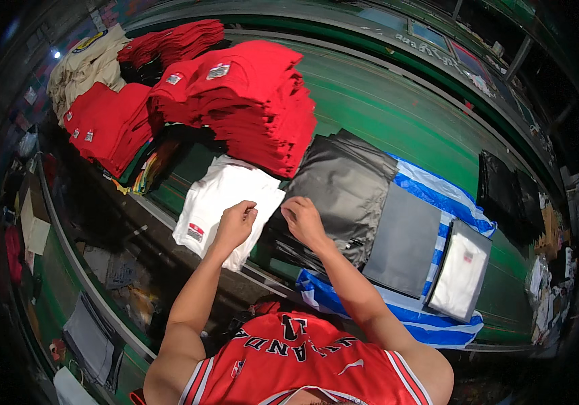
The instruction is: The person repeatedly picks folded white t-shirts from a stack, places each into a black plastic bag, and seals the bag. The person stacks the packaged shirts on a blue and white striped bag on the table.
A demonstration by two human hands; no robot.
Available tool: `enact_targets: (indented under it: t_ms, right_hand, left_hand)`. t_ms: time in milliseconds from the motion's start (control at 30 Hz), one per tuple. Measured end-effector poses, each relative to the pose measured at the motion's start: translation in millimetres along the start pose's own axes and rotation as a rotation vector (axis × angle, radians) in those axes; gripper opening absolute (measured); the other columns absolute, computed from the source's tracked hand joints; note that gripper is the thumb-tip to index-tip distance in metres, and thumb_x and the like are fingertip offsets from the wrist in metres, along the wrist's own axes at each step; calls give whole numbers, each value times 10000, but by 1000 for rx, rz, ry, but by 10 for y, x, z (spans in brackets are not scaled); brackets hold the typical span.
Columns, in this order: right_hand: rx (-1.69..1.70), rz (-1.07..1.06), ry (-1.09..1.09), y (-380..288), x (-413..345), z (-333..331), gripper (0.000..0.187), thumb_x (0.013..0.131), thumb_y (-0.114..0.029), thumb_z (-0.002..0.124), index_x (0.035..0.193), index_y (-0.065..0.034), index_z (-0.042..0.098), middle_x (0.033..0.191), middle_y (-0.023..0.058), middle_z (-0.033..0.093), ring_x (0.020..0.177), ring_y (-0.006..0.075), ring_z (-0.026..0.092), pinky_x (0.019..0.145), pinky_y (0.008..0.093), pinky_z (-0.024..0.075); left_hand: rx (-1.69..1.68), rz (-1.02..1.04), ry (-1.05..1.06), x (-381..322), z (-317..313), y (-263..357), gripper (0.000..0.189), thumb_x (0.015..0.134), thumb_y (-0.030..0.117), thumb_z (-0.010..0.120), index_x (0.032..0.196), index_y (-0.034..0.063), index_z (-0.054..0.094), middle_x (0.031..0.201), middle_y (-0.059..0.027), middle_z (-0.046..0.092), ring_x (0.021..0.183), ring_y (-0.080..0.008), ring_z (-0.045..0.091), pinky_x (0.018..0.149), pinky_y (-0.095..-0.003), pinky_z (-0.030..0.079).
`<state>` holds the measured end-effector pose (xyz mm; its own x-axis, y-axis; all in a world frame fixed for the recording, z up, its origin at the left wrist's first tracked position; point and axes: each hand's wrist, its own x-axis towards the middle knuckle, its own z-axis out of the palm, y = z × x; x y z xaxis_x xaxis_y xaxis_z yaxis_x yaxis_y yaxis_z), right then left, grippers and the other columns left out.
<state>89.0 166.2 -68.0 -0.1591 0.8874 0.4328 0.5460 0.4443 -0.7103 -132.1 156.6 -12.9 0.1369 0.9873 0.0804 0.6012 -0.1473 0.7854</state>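
Observation:
My left hand [237,223] is over a stack of folded white T-shirts [218,190], its fingers curled and nothing visible in them. A red and white label shows near the stack's lower left corner. My right hand [303,216] is bent at the left edge of a pile of glossy dark plastic bags [347,182]. The fingertips curl inward, so I cannot tell whether they pinch a bag. Right of that pile lies a flat grey bag [406,235]. Beyond it, a white garment [460,271] rests inside a clear-fronted bag.
Tall stacks of folded red T-shirts [264,101] stand behind the white ones, with beige garments [87,66] at the far left. A blue and white striped plastic sheet [433,190] lies under the bags on the green table [370,96]. Black bags [504,195] sit at the right.

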Motion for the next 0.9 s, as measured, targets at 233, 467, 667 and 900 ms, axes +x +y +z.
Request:
enact_targets:
  t_ms: [233,467,667,900]
  right_hand:
    - [-29,157,32,-3,643,834,258,888,-134,738,1108,-2,719,993,182,667,933,385,651,875,453,527]
    - [237,330,11,-123,813,865,162,940,-103,726,1040,3,656,902,57,604,889,173,629,782,307,516]
    - [1096,455,-54,-450,754,836,376,1030,-211,644,1330,-141,428,926,-27,540,806,69,480,712,255,420]
    - [361,209,-34,-872,296,1008,793,889,-52,753,1572,-80,350,1446,257,472,1385,336,472,1125,365,393]
  left_hand:
    - [-106,-45,13,152,-449,-337,250,970,128,664,1149,-45,694,987,-211,745,872,-296,745,779,-362,581]
    - [-78,70,-8,425,-711,-466,321,925,11,616,1241,-37,645,1130,-214,686,1027,-323,691,903,-368,548]
    - [55,342,104,824,-935,-479,737,739,-113,477,1470,-27,435,1445,-267,478,1394,-436,416,1182,-451,331]
    - [-41,209,44,1009,-852,-596,649,844,-64,494,1486,-68,398,1442,-289,529,1366,-425,502,1156,-433,390]
